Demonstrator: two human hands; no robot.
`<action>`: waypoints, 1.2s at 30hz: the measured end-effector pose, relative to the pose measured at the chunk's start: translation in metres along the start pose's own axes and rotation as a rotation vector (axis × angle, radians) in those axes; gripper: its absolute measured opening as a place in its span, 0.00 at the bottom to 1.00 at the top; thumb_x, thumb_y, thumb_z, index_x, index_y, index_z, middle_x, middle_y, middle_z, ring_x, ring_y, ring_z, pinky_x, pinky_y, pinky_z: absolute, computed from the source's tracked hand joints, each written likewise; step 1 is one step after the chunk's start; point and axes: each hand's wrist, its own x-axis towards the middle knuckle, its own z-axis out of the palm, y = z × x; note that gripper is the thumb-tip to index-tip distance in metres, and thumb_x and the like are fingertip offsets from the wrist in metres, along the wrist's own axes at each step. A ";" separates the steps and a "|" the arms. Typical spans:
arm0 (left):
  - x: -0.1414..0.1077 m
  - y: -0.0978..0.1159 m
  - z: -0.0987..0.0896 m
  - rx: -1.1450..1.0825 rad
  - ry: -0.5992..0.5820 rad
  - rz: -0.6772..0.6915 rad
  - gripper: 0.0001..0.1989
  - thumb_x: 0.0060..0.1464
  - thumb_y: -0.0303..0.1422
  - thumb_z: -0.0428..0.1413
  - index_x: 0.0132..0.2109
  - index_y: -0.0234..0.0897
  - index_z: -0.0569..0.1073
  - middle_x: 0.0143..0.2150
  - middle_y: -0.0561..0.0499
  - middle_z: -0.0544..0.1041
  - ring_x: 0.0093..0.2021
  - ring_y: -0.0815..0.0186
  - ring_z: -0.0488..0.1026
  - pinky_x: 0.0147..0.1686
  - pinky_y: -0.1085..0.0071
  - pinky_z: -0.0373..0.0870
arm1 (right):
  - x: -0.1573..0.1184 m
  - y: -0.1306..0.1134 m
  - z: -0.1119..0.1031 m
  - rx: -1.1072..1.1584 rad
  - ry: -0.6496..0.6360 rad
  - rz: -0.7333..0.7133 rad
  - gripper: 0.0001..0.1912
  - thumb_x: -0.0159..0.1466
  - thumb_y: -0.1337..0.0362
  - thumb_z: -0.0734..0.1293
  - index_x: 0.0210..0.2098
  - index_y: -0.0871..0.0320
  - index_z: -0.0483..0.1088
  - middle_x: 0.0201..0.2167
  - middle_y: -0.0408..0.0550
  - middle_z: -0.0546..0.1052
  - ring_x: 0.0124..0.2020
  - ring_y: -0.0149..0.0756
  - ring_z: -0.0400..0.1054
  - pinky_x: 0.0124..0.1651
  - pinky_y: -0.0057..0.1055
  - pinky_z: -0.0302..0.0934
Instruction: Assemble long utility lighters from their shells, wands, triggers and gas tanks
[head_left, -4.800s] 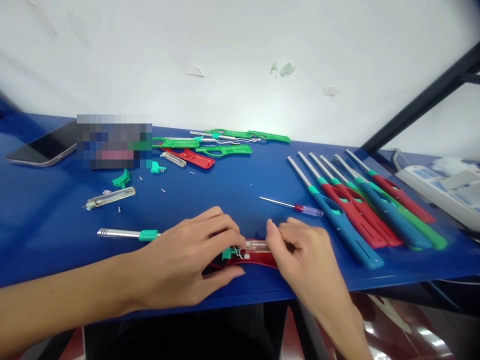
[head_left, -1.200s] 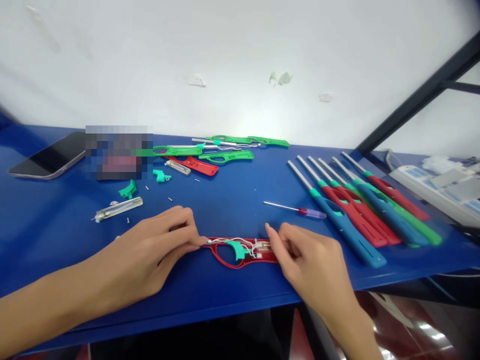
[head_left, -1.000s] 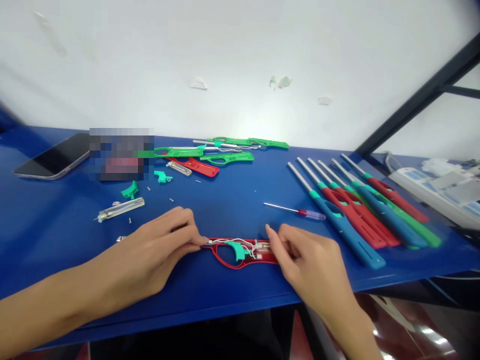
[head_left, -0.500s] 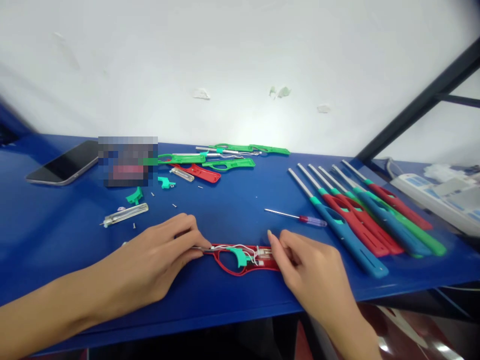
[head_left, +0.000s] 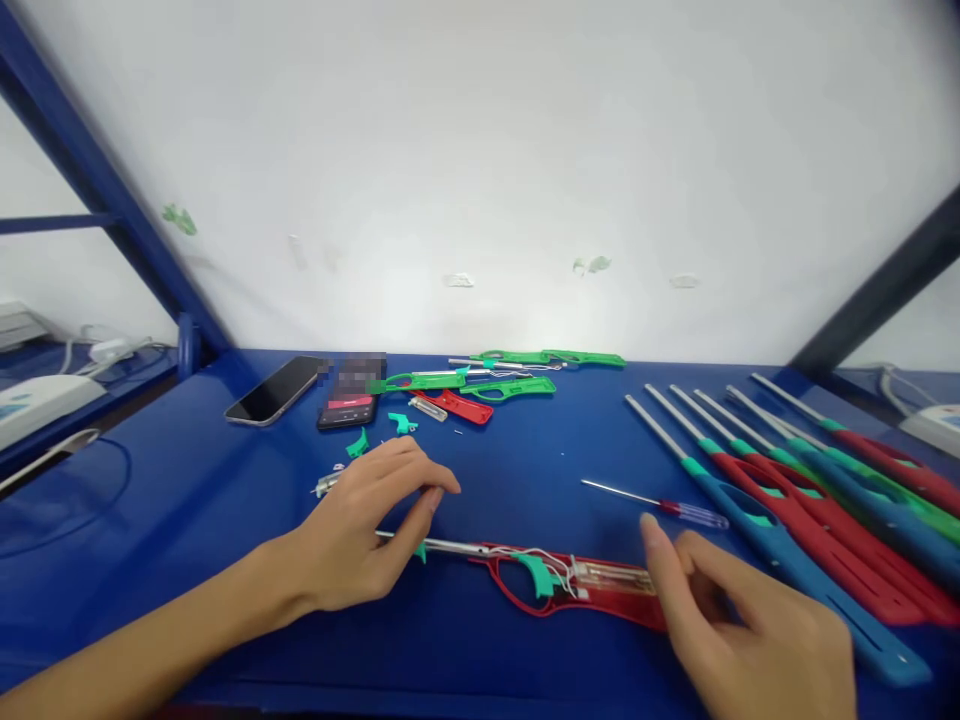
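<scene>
A red gas lighter (head_left: 611, 590) lies opened on the table in front of me. Its handle shell bares white wires, a green trigger (head_left: 535, 574) and a clear fuel tank (head_left: 611, 576). A metal tube (head_left: 454, 547) runs left from it, partly behind my left hand (head_left: 375, 525). That hand hovers over the tube, fingers bent, thumb and index tips slightly apart, nothing between them. My right hand (head_left: 750, 625), fingers curled, holds the handle's right end, which the thumb hides. A screwdriver (head_left: 667, 506) with a red and clear handle lies just beyond my right hand.
Several assembled lighters (head_left: 795, 540) with blue, red and green handles lie at right. Green half shells (head_left: 517, 388), a red shell piece (head_left: 465, 406), a loose tank (head_left: 427, 407) and green triggers (head_left: 403, 423) lie farther back. Two phones (head_left: 276, 392) rest at back left.
My left hand has let go of the tube's base and moved left, so more tube shows. My right hand stays at the handle's end. The view has tilted up and shifted left.
</scene>
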 end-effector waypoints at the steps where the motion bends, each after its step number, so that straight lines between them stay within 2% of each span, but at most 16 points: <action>1: 0.003 -0.004 -0.001 0.031 -0.006 0.008 0.12 0.69 0.24 0.47 0.48 0.37 0.75 0.35 0.50 0.78 0.35 0.65 0.73 0.37 0.67 0.75 | 0.000 0.001 0.000 0.001 -0.001 -0.004 0.29 0.74 0.51 0.66 0.21 0.55 0.55 0.18 0.36 0.53 0.19 0.26 0.47 0.23 0.28 0.49; 6: 0.032 -0.043 -0.002 0.223 -0.136 0.054 0.14 0.70 0.23 0.48 0.51 0.37 0.77 0.46 0.46 0.80 0.48 0.60 0.75 0.49 0.59 0.77 | 0.000 0.003 0.000 0.019 0.055 -0.017 0.28 0.73 0.53 0.66 0.21 0.55 0.54 0.18 0.36 0.53 0.18 0.26 0.47 0.22 0.27 0.50; 8: 0.045 -0.064 0.000 0.301 -0.172 0.072 0.10 0.71 0.25 0.52 0.51 0.35 0.78 0.47 0.46 0.79 0.50 0.58 0.76 0.48 0.58 0.78 | 0.001 0.002 0.001 0.037 0.071 -0.019 0.28 0.74 0.54 0.66 0.21 0.55 0.54 0.18 0.36 0.53 0.17 0.25 0.48 0.22 0.27 0.50; 9: 0.050 -0.074 0.003 0.340 -0.180 0.073 0.07 0.71 0.29 0.57 0.52 0.34 0.77 0.49 0.46 0.79 0.51 0.58 0.77 0.49 0.56 0.79 | 0.001 0.002 0.002 0.046 0.078 -0.016 0.28 0.74 0.54 0.66 0.21 0.55 0.54 0.18 0.36 0.53 0.17 0.25 0.48 0.22 0.26 0.50; 11: 0.056 -0.090 0.011 0.399 -0.196 0.079 0.12 0.69 0.36 0.61 0.54 0.34 0.76 0.53 0.45 0.78 0.51 0.57 0.78 0.51 0.55 0.80 | 0.001 0.001 0.004 0.058 0.094 -0.011 0.28 0.73 0.53 0.66 0.21 0.55 0.54 0.18 0.36 0.53 0.18 0.25 0.47 0.22 0.27 0.49; 14: 0.055 -0.102 0.025 0.442 -0.218 0.091 0.14 0.69 0.38 0.61 0.56 0.35 0.75 0.55 0.44 0.78 0.51 0.57 0.79 0.51 0.55 0.80 | 0.001 0.001 0.007 0.068 0.101 0.007 0.29 0.73 0.53 0.66 0.20 0.56 0.54 0.18 0.36 0.52 0.19 0.25 0.46 0.23 0.27 0.49; 18: 0.047 -0.104 0.034 0.435 -0.216 0.107 0.15 0.70 0.38 0.61 0.57 0.35 0.75 0.55 0.44 0.78 0.52 0.57 0.78 0.51 0.54 0.80 | 0.000 -0.001 0.002 0.072 0.076 0.023 0.29 0.74 0.53 0.66 0.19 0.56 0.55 0.18 0.36 0.53 0.19 0.25 0.46 0.24 0.28 0.48; 22: 0.048 -0.098 0.035 0.379 -0.136 0.141 0.13 0.69 0.38 0.61 0.54 0.34 0.76 0.52 0.45 0.79 0.50 0.58 0.79 0.51 0.55 0.79 | 0.002 -0.004 -0.003 0.095 0.053 0.039 0.29 0.73 0.55 0.67 0.19 0.57 0.56 0.18 0.36 0.53 0.19 0.24 0.46 0.24 0.28 0.48; 26: 0.050 -0.082 0.032 0.309 0.069 0.157 0.08 0.72 0.31 0.56 0.53 0.34 0.73 0.50 0.45 0.80 0.48 0.59 0.79 0.49 0.58 0.77 | 0.003 -0.006 -0.003 0.129 0.050 0.054 0.29 0.73 0.56 0.67 0.19 0.57 0.56 0.18 0.36 0.53 0.19 0.24 0.46 0.24 0.28 0.48; 28: 0.050 -0.074 0.029 0.277 0.180 0.172 0.09 0.71 0.27 0.54 0.55 0.35 0.71 0.50 0.44 0.81 0.45 0.59 0.79 0.46 0.59 0.76 | 0.003 -0.006 -0.003 0.138 0.050 0.056 0.29 0.73 0.57 0.68 0.19 0.57 0.55 0.18 0.36 0.53 0.20 0.24 0.46 0.24 0.28 0.48; 31: 0.050 -0.065 0.027 0.231 0.290 0.227 0.12 0.67 0.25 0.56 0.55 0.37 0.70 0.48 0.45 0.83 0.44 0.60 0.79 0.45 0.61 0.75 | 0.003 -0.006 -0.004 0.143 0.050 0.055 0.29 0.73 0.57 0.68 0.19 0.57 0.55 0.18 0.36 0.52 0.20 0.24 0.46 0.24 0.28 0.47; 33: 0.050 -0.062 0.027 0.203 0.309 0.271 0.11 0.64 0.24 0.58 0.52 0.38 0.69 0.48 0.46 0.83 0.44 0.61 0.80 0.46 0.61 0.74 | 0.003 -0.006 -0.005 0.149 0.054 0.049 0.28 0.73 0.58 0.68 0.19 0.57 0.56 0.18 0.36 0.52 0.20 0.24 0.46 0.24 0.28 0.47; 36: 0.050 -0.057 0.027 0.185 0.254 0.341 0.09 0.63 0.22 0.58 0.47 0.38 0.70 0.48 0.45 0.84 0.44 0.62 0.81 0.46 0.62 0.73 | 0.005 -0.008 -0.007 0.171 0.051 0.012 0.28 0.74 0.60 0.68 0.20 0.56 0.56 0.18 0.35 0.53 0.19 0.24 0.46 0.24 0.29 0.48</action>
